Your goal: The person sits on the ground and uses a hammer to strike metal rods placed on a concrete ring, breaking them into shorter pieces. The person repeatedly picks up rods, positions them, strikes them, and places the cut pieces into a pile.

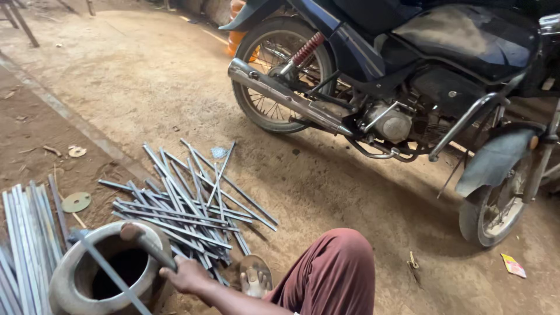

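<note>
Lying flat on the dirt floor near the motorcycle's front wheel (494, 205): one small crumpled yellow-and-red wrapper (513, 266).

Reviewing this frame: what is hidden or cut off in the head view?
- Left hand: out of frame.
- Right hand: fist hides how much hammer handle it covers.
- Metal pot: interior dark, base cut by bottom edge.
- Motorcycle: top cropped.

— What's that grey round pot (70, 274) made of?
— Rough, matt metal, it looks. The thin grey rods (186, 201) are dull bare metal too.
— And the floor (146, 76)?
— Dusty, matt packed earth. The motorcycle's long exhaust pipe (286, 96) is shiny chrome.
</note>
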